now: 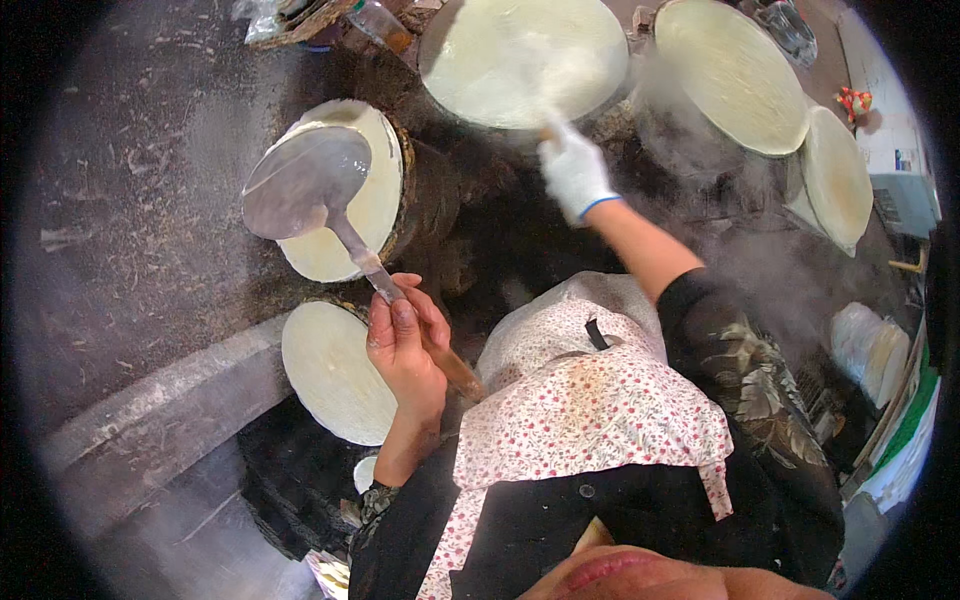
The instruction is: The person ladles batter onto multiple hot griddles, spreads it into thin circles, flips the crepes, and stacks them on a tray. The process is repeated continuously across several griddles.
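Observation:
My left hand (410, 345) is closed round the handle of a large, shallow metal ladle (300, 185). The ladle's round bowl is held over a pale flatbread (385, 195) on a round griddle at the left. In a white glove, my right hand (575, 172) reaches forward to the near edge of a big pale flatbread (510, 70) on the far griddle. Its fingers are closed and blurred; a small tan bit shows at their tip, too unclear to name. Steam hangs over that flatbread.
More pale flatbreads lie around me: one by my left wrist (335, 375), one at the far right (735, 75) and one tilted beside it (838, 180). A jar (380, 25) lies at the back. A wrapped bundle (870, 350) is at the right.

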{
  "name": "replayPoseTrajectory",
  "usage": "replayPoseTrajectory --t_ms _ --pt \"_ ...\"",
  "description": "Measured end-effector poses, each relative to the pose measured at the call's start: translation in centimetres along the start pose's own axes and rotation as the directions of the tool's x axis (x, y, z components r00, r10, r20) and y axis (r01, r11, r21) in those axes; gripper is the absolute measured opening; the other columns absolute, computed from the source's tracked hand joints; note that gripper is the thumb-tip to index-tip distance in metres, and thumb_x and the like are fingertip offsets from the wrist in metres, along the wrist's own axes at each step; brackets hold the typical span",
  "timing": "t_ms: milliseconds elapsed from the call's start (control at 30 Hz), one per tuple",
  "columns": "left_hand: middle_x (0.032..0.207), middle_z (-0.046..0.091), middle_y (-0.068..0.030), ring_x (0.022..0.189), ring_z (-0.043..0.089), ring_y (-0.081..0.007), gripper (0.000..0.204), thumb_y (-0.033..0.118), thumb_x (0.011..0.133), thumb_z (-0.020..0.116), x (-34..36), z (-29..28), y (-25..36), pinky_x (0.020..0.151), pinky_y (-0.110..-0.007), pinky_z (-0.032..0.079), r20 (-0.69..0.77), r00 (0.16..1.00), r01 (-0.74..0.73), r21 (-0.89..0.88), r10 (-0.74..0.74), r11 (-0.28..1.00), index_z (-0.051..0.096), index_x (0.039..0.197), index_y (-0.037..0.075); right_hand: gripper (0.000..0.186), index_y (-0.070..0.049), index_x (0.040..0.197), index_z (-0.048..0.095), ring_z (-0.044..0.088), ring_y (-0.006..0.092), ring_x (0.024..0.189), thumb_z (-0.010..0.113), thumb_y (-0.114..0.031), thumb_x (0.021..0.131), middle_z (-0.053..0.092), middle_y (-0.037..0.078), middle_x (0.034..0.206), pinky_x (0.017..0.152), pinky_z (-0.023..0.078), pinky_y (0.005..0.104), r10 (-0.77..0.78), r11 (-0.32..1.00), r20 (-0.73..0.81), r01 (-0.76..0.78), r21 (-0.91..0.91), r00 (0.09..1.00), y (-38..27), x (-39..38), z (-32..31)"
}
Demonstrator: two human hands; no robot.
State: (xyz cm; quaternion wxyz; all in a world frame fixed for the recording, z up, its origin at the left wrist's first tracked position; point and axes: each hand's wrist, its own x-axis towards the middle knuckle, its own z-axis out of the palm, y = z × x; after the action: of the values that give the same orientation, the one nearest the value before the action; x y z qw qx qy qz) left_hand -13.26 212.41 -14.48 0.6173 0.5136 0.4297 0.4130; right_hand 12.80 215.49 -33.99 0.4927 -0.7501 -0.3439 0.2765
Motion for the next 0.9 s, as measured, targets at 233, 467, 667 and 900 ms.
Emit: replayPoseTrajectory --t_ms 233,467,667,900 --pt "0.079 0.049 0.0006 0.059 0.044 -0.0083 0.021 0.019 0.112 0.05 1.6 1.1 1.0 0.051 -0.025 0.035 0.085 0.996 0.004 -0.002 -0.004 1.0 0.057 0.124 0.003 0.055 -0.036 0.152 0.052 0.062 0.0314 0.131 0.048 -0.012 0.103 0.062 0.011 0.146 0.114 0.048 0.037 -0.186 0.979 0.067 0.191 -0.069 0.98 -0.6 -0.6 -4.2" --pt "0.079 0.051 0.0002 0.063 0.046 -0.0082 0.021 0.017 0.112 0.049 1.8 3.0 1.7 0.055 -0.024 0.037 0.1 0.992 0.082 -0.081 -0.074 0.993 0.056 0.125 0.002 0.048 -0.04 0.148 0.056 0.065 0.0372 0.123 0.054 -0.029 0.101 0.068 0.015 0.134 0.106 0.052 0.0445 0.053 0.973 0.336 0.028 -0.231 0.94 -1.7 0.3 -6.0" --pt "0.078 0.047 0.0015 0.059 0.042 -0.0074 0.019 0.017 0.112 0.05 1.7 4.8 2.1 0.051 -0.023 0.036 0.039 0.996 0.075 0.006 -0.075 0.997 0.058 0.123 0.005 0.044 -0.026 0.145 0.061 0.068 0.0333 0.12 0.055 -0.029 0.101 0.068 0.013 0.136 0.103 0.053 0.0396 0.065 0.998 0.014 -0.065 0.0 0.998 -1.6 1.6 -8.2" --pt "0.079 0.05 0.0007 0.063 0.046 -0.0077 0.018 0.017 0.112 0.047 1.3 9.6 1.2 0.056 -0.024 0.039 0.003 0.977 0.214 -0.109 -0.215 0.971 0.056 0.122 0.004 0.049 -0.037 0.151 0.053 0.071 0.0373 0.111 0.055 -0.031 0.102 0.07 0.018 0.127 0.097 0.056 0.0479 -0.092 0.969 0.29 0.153 -0.195 0.953 1.3 -0.6 -11.6"
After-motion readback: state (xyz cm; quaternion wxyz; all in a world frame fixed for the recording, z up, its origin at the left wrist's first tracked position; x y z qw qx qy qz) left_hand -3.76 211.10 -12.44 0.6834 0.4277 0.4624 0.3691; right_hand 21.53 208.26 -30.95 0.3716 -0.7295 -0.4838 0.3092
